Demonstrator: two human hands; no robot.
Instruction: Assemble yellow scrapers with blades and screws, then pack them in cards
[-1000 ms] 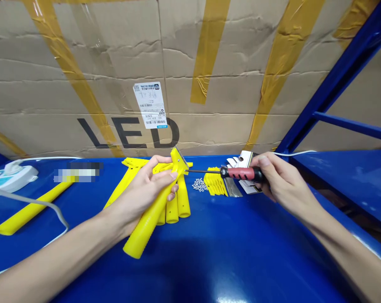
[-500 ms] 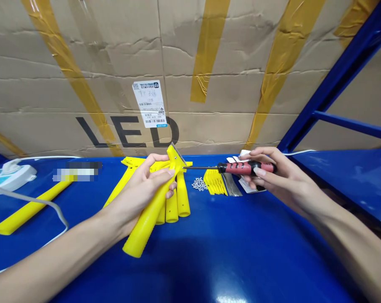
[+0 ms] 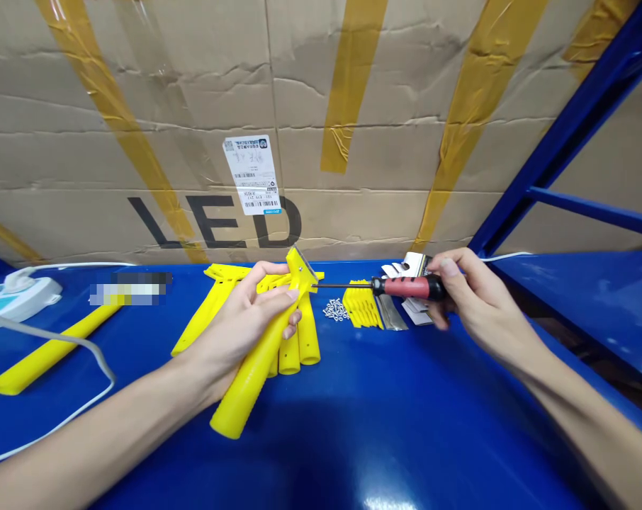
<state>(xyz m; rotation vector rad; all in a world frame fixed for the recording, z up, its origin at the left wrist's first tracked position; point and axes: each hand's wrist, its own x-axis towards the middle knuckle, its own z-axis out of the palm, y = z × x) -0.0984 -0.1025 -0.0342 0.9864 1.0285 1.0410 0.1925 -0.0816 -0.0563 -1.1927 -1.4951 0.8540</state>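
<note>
My left hand is wrapped round a yellow scraper, its handle slanting toward me and a thin metal blade at its head. My right hand grips a screwdriver by the rear of its red and black handle. The shaft lies level and its tip meets the scraper's head near the blade, where the exact contact is too small to make out. Several more yellow scraper handles lie behind my left hand, partly covered by it.
Beyond the screwdriver lie a heap of small screws, yellow plates and grey blades. On the left are another yellow handle, a white power strip and a cable. A cardboard box stands behind the blue table.
My right hand has shifted its grip back to the rear end of the screwdriver handle, its fingers turned. The scraper and screwdriver have moved slightly right and down.
</note>
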